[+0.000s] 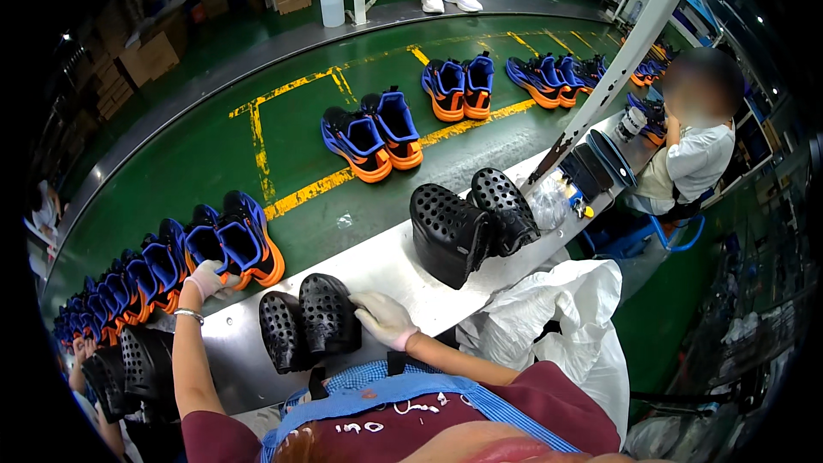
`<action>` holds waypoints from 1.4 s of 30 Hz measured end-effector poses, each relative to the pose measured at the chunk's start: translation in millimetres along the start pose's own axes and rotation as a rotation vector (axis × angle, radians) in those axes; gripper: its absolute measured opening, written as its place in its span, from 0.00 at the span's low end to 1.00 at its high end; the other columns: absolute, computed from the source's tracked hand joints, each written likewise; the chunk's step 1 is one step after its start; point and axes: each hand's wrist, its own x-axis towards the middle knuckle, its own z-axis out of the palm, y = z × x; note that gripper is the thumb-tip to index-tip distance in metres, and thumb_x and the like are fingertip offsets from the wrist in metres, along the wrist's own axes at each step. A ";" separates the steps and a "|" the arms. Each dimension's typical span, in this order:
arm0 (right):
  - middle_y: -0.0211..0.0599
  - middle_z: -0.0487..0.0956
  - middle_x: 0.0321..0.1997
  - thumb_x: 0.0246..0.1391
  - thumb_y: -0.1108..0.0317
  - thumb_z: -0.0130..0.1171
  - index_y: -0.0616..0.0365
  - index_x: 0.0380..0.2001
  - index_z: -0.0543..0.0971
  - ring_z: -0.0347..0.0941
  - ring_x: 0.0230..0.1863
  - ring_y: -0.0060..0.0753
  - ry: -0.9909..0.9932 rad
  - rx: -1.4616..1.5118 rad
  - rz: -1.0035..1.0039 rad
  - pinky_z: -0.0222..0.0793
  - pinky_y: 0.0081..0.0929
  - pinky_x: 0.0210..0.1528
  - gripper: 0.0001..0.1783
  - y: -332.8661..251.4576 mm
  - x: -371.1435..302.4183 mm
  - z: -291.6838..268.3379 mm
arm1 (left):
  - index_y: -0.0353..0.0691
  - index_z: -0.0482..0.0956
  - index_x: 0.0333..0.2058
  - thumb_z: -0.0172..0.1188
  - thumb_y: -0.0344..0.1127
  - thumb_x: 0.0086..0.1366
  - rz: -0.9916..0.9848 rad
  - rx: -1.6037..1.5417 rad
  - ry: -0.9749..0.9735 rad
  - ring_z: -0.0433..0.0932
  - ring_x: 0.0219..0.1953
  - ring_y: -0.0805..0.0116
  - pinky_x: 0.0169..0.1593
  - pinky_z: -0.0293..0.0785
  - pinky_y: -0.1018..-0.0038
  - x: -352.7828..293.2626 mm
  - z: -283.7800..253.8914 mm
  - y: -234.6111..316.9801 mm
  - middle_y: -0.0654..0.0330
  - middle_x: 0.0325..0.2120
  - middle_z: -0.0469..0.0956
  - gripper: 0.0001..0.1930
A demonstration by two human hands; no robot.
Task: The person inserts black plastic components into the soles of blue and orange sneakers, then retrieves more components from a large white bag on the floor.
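My left hand [212,281], in a whitish glove, is closed at the heel of a blue, black and orange sneaker [206,243]; its thumb and fingers lie around the orange sole. A matching sneaker [250,240] stands just to the right. My right hand [383,319], gloved too, lies with fingers stretched out against the side of a black, hole-dotted clog-like form [329,313]. Its mate, another black form [284,330], stands beside it on the metal ledge [390,279] in front of me.
Sneakers crowd the green belt [300,150] at left; more pairs [370,133] stand farther right. Large black forms [450,236] sit on the ledge to the right, others [146,369] at left. A white post [600,94], a white plastic bag [574,309] and a seated person [699,150] are at right.
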 end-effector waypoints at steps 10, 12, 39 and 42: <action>0.41 0.80 0.39 0.60 0.67 0.51 0.62 0.65 0.61 0.78 0.41 0.36 0.087 0.246 0.292 0.71 0.29 0.49 0.30 -50.4 20.3 -57.1 | 0.34 0.77 0.26 0.66 0.34 0.54 0.074 -0.007 0.047 0.77 0.17 0.72 0.20 0.72 0.78 23.5 5.2 -19.2 0.59 0.17 0.77 0.09; 0.40 0.80 0.40 0.61 0.69 0.50 0.68 0.66 0.57 0.77 0.41 0.31 0.289 0.298 0.095 0.72 0.27 0.48 0.32 -75.7 41.7 -100.2 | 0.35 0.77 0.27 0.67 0.35 0.54 0.098 -0.031 0.069 0.78 0.18 0.72 0.21 0.74 0.78 17.2 3.0 -24.1 0.59 0.18 0.79 0.10; 0.45 0.82 0.41 0.60 0.61 0.53 0.57 0.49 0.78 0.79 0.44 0.45 0.067 0.054 0.129 0.73 0.34 0.48 0.18 -80.5 29.3 -115.9 | 0.30 0.76 0.48 0.71 0.33 0.53 0.509 0.470 0.452 0.78 0.42 0.62 0.50 0.72 0.70 19.9 -15.0 -59.9 0.57 0.37 0.79 0.25; 0.43 0.81 0.41 0.60 0.60 0.53 0.54 0.48 0.78 0.78 0.44 0.45 0.122 0.019 0.220 0.73 0.35 0.47 0.16 -62.6 18.4 -105.1 | 0.33 0.72 0.55 0.66 0.34 0.57 0.414 0.560 0.726 0.72 0.57 0.54 0.61 0.65 0.69 19.1 -21.3 -59.3 0.51 0.54 0.74 0.28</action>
